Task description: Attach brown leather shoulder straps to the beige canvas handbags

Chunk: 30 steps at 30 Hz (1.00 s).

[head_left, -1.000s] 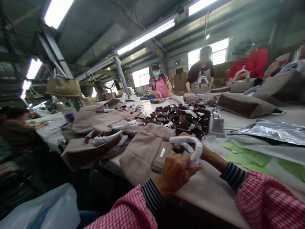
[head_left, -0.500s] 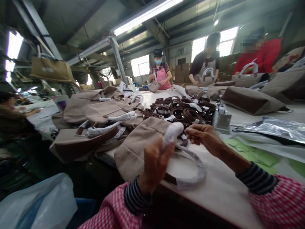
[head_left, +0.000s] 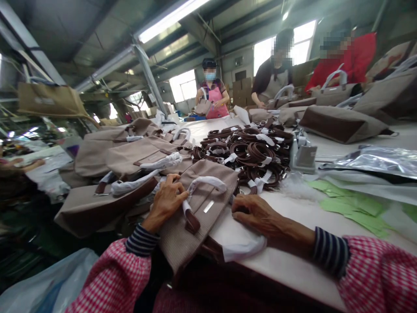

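A taupe ribbed handbag [head_left: 192, 217] lies tilted at the table's front edge, with a white-wrapped handle [head_left: 208, 182] arched over its face and a small metal plate on it. On the bag's left side rests my left hand [head_left: 167, 198], fingers apart and thumb close against the wrapped handle. My right hand [head_left: 256, 213] is at the bag's right edge with its fingers curled in; what they hold, if anything, is hidden. Below that hand, a white-wrapped loop [head_left: 244, 250] shows beside the bag.
Behind the bag is a heap of coiled brown straps [head_left: 247, 150]. More taupe bags [head_left: 137, 154] are piled to the left. Green sheets [head_left: 352, 206] and clear plastic [head_left: 374, 161] lie right, near a grey holder [head_left: 302, 154]. Several co-workers stand across the table [head_left: 293, 256].
My left hand has let go of the raised wrapped handle and moved left onto the bag. The bag's face with its metal plate now shows. My right hand has come lower.
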Available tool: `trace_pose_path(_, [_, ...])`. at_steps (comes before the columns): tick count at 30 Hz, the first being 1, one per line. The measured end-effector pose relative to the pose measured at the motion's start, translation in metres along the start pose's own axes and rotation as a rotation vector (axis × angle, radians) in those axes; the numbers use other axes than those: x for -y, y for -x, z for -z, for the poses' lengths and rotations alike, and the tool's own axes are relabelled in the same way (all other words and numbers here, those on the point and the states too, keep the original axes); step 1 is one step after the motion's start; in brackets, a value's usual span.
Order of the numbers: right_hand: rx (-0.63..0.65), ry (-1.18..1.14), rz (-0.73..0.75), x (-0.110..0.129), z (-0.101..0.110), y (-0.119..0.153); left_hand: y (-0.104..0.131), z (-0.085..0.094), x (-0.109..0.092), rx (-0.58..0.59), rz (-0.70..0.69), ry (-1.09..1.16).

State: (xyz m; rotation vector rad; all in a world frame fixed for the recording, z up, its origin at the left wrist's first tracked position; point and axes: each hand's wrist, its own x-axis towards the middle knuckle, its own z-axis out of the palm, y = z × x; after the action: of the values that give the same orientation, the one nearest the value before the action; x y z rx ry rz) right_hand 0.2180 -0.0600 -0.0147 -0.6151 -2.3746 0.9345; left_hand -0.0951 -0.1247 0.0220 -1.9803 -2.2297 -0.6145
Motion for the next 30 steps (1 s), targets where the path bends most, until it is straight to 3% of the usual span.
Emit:
trace_pose_path(3, [-0.197,-0.099,-0.088,-0.008,0.0,-0.002,-0.006,-0.004,0.017,0.02,-0.012,0.102])
trace_pose_path(6, [-0.368,-0.053,-0.161,-0.019,0.005,-0.007,0.0,-0.015,0.026,-0.03,-0.013,0.136])
trace_pose_path(9, [-0.412,0.045,-0.245,-0.025,0.012,-0.021,0.005,-0.02,0.022,-0.094,-0.068,0.05])
trace_pose_path(12, [-0.352,0.13,-0.292,-0.028,0.016,-0.039,0.002,-0.01,0.002,-0.171,-0.217,-0.13])
trace_pose_path(14, [-0.341,0.17,-0.3,-0.031,0.015,-0.049,-0.006,0.003,-0.017,-0.137,-0.419,-0.228])
trace_pose_path(17, [-0.365,0.194,-0.303,-0.036,0.013,-0.056,-0.027,0.023,-0.047,0.15,-0.716,-0.306])
trace_pose_path(19, [-0.368,0.187,-0.297,-0.038,0.013,-0.056,-0.043,0.032,-0.066,0.318,-0.734,-0.394])
trace_pose_path(21, [-0.362,0.179,-0.294,-0.04,0.013,-0.056,-0.055,0.036,-0.084,0.359,-0.674,-0.504])
trace_pose_path(24, [-0.363,0.178,-0.308,-0.042,0.013,-0.058,-0.06,0.028,-0.107,0.276,-0.669,-0.57])
trace_pose_path(28, [-0.39,0.181,-0.327,-0.045,0.011,-0.06,-0.053,-0.003,-0.128,-0.02,-0.851,-0.578])
trace_pose_path(30, [-0.408,0.177,-0.328,-0.045,0.011,-0.06,-0.055,-0.018,-0.13,0.039,-0.942,-0.55])
